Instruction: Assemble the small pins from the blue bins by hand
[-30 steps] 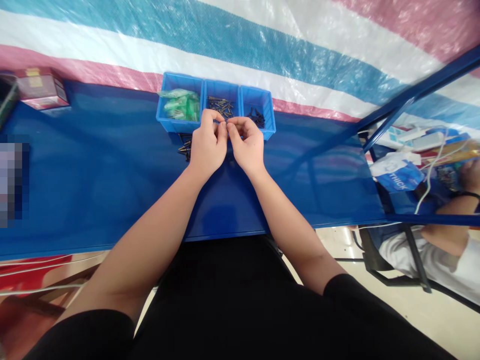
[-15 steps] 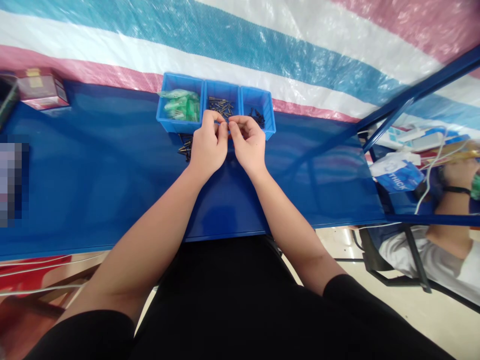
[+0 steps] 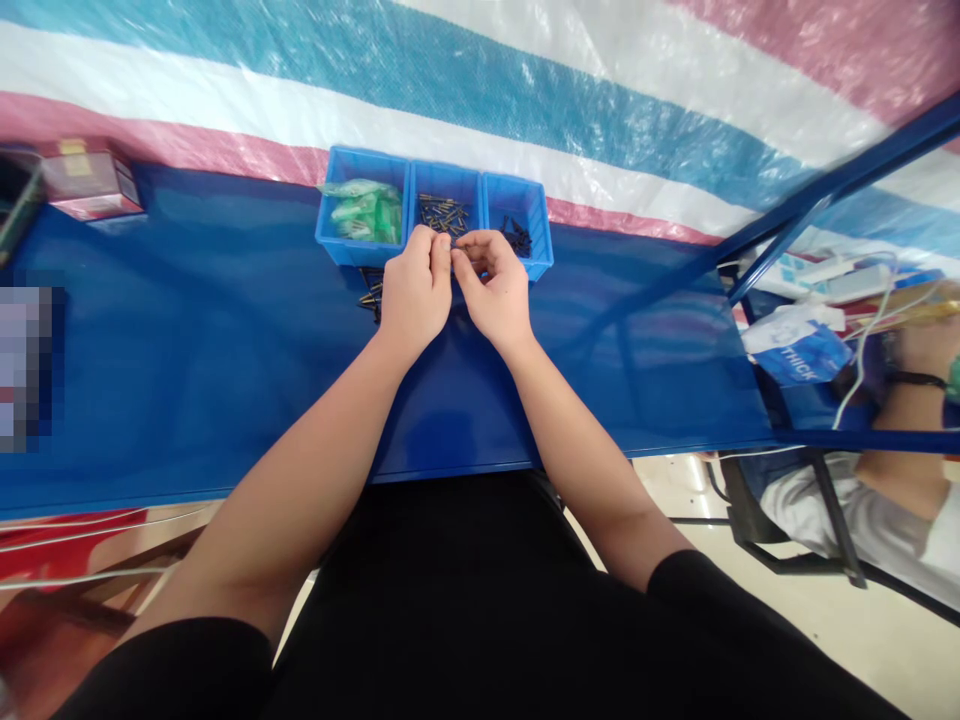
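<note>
My left hand and my right hand are nearly fingertip to fingertip, just in front of the blue bins. Both are closed in a pinch; whatever lies between the fingers is too small to make out. Behind them, the middle bin holds several thin brass-and-dark metal pins. Small black parts lie in the right bin. Green plastic packets fill the left bin. Beside my left hand, a small pile of dark and brass pieces rests on the table, partly hidden.
The blue table runs across my front. A pink box and a dark tray stand at the left. Blue metal frame bars rise at the right, beyond which a blue-and-white package and another person's arm appear.
The fingers of my left hand have curled in more, and my right fingertips have shifted slightly. Both hands stay in the same place before the bins.
</note>
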Demonstrator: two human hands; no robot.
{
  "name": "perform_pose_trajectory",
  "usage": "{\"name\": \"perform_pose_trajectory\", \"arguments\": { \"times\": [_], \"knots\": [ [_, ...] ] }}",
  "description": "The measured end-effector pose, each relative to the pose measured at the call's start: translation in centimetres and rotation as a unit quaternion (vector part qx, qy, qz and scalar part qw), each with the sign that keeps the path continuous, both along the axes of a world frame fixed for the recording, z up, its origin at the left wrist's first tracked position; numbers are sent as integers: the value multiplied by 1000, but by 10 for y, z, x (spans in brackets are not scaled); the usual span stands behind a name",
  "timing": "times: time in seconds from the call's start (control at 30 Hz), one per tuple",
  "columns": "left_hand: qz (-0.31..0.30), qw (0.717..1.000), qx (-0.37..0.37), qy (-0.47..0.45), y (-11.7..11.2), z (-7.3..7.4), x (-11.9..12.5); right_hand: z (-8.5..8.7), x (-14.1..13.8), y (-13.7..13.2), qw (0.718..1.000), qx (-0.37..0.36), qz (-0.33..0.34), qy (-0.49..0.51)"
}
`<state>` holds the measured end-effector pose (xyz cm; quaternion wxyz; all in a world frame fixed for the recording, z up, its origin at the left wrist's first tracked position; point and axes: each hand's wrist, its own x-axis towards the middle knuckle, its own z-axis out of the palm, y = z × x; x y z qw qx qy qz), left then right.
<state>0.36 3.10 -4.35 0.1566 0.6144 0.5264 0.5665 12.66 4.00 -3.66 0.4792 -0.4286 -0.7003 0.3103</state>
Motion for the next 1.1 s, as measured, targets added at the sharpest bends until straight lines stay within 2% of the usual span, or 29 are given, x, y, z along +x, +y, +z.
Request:
{"name": "perform_pose_trajectory", "arguments": {
  "times": [0.27,0.43,0.73,0.97,1.1],
  "knots": [
    [-3,1000,-31,-3,-6,7,1,11,-1,-8,999,-36,-8,-26],
    [-23,999,-35,8,-7,6,3,8,1,-5,998,-54,-17,-15],
    [7,1000,4,-18,-4,5,1,4,-2,-2,999,-19,18,28],
    [13,999,-29,6,-8,8,3,7,0,-4,1000,-14,-4,2],
    [-14,999,-28,-5,-8,7,4,6,1,-3,999,-27,-13,-18]
  ]
}}
